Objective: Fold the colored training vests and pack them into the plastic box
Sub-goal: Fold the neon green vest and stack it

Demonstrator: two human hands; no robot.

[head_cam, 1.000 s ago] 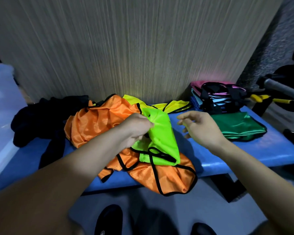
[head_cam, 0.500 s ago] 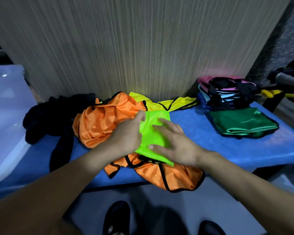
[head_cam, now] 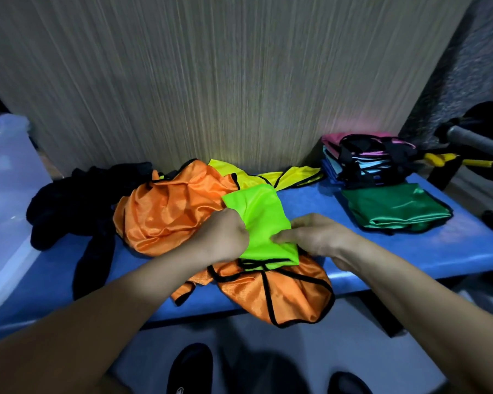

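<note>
Wood-grain panelling backs a blue bench [head_cam: 410, 251] strewn with vests, and a translucent plastic box [head_cam: 3, 194] sits at the far left edge of the view. At mid-bench the lime-green vest [head_cam: 264, 223] lies part-folded on top of a crumpled orange vest [head_cam: 168, 211], with a yellow vest [head_cam: 282, 177] behind them against the wall. To the right, a folded dark green vest [head_cam: 396, 209] lies flat, and just beyond it stands a stack of folded vests [head_cam: 367, 157] in pink and blue. A heap of black fabric [head_cam: 77, 200] sits left of the orange.

The lime-green cloth looks thin, light and slick — likely to slide open unless pinned, so it is best taken along a folded edge or the black binding rather than mid-panel.

The left hand [head_cam: 225, 237] is closed into a fist, bunching the vest's left edge. The right hand [head_cam: 316, 237] lies mostly flat, fingers [head_cam: 285, 237] extended and pressing down on the fabric's right side — holding the fold rather than gripping it.
</note>
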